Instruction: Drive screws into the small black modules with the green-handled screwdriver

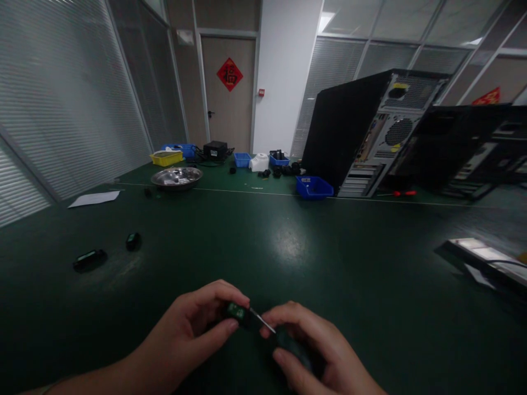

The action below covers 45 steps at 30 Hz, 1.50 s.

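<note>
Near the bottom centre, my left hand (197, 329) pinches a small black part with a green circuit board (236, 311) between thumb and fingers. My right hand (304, 345) is wrapped round the dark handle of a screwdriver (262, 320). The thin metal shaft points up and left, and its tip meets the right side of the small part. Two similar dark parts lie on the green table to the left: a longer one (89, 259) and a shorter one (133, 241).
Farther back are a metal bowl (177, 185), a white paper (94, 198), a yellow bin (167, 159) and a blue bin (314, 188). A black computer case (349, 126) stands at the back right. A pale flat device (486, 258) lies at the right edge.
</note>
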Motion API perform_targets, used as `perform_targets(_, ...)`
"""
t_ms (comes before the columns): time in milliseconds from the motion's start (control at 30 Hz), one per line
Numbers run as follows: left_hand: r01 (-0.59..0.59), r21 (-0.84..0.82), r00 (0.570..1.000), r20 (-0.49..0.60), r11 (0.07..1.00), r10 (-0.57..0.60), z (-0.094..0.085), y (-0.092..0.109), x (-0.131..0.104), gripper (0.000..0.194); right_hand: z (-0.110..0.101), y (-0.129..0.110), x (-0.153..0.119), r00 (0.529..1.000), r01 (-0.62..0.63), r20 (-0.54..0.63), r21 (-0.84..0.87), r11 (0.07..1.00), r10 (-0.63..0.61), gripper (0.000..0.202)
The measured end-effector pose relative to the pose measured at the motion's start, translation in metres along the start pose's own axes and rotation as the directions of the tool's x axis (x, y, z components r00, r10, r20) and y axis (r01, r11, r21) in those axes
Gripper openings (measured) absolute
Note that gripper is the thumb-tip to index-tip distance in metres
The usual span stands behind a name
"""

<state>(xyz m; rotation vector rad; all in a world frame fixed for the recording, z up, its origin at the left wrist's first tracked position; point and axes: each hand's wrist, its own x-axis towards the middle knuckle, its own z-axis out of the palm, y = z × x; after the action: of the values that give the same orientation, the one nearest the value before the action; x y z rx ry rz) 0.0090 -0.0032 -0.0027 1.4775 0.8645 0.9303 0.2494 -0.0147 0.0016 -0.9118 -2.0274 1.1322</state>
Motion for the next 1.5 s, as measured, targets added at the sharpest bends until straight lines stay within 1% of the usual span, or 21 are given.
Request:
perform_targets(167,0.012,-0.039,1.000,-0.007,0.999,-0.013,-0.002,-0.002,0.000,0.016,0.000,-0.003,0.001,0.999,0.046,0.006,0.006,0.999,-0.046,0.031)
perform_targets(333,-0.033,-0.015,0.999,0.002,0.999,0.033,-0.003,-0.001,-0.001,0.017,0.000,-0.005,0.003,0.997,0.079,0.016,-0.011,0.997,-0.079,0.034)
perform_targets(400,-0.067,0.027,0.998,-0.010,0.997,0.068,-0.004,0.000,-0.001,0.019,0.000,-0.005,0.003,0.996,0.078,0.034,-0.016,0.997,-0.077,0.033)
perform_targets(533,-0.163,0.185,0.985,-0.019,0.969,0.169,-0.004,0.003,-0.004,0.026,0.001,-0.002,0.003,0.995,0.095,0.041,-0.008,0.995,-0.094,0.033)
perform_targets(600,-0.186,0.218,0.981,-0.017,0.958,0.194,-0.003,0.004,-0.005,0.029,0.001,-0.001,0.002,0.994,0.102,0.033,0.008,0.995,-0.102,0.033)
perform_targets(700,-0.153,0.167,0.986,-0.041,0.974,0.162,-0.001,0.005,-0.005,0.028,0.001,0.000,0.002,0.993,0.115,0.022,0.040,0.993,-0.116,0.034)
perform_targets(800,-0.102,0.059,0.992,-0.067,0.993,0.106,0.001,0.005,-0.004,0.027,0.000,-0.001,0.002,0.991,0.134,0.008,0.064,0.989,-0.135,0.034)
perform_targets(933,-0.060,-0.073,0.997,-0.049,0.996,0.056,0.004,0.002,-0.002,0.024,0.001,-0.004,0.002,0.986,0.167,-0.005,0.092,0.982,-0.167,0.034)
perform_targets(1033,-0.039,-0.106,0.999,-0.034,0.994,0.036,0.005,0.000,-0.002,0.022,0.001,-0.004,0.002,0.984,0.176,-0.005,0.098,0.979,-0.177,0.036)
perform_targets(1167,-0.036,-0.099,0.998,-0.045,0.994,0.032,0.004,0.000,-0.004,0.022,0.001,-0.004,0.001,0.989,0.148,0.005,0.066,0.987,-0.149,0.035)
perform_targets(1267,-0.008,-0.071,0.997,-0.079,0.997,0.003,0.002,0.000,-0.005,0.019,0.001,-0.003,0.001,0.995,0.095,-0.023,0.023,0.995,-0.094,0.031)
perform_targets(1367,0.076,-0.008,0.992,-0.105,0.997,-0.076,0.000,0.001,-0.004,0.021,0.001,-0.003,0.002,0.997,0.043,-0.059,0.003,0.999,-0.042,0.027)
perform_targets(1433,0.095,0.135,0.994,-0.062,0.986,-0.088,-0.001,-0.001,-0.003,0.018,0.000,-0.004,0.002,0.998,0.006,-0.060,0.017,1.000,-0.005,0.026)
perform_targets(1500,0.041,0.325,0.999,0.005,0.945,-0.045,-0.003,-0.005,-0.002,0.016,0.000,-0.004,0.002,0.998,-0.018,-0.062,0.032,0.999,0.020,0.026)
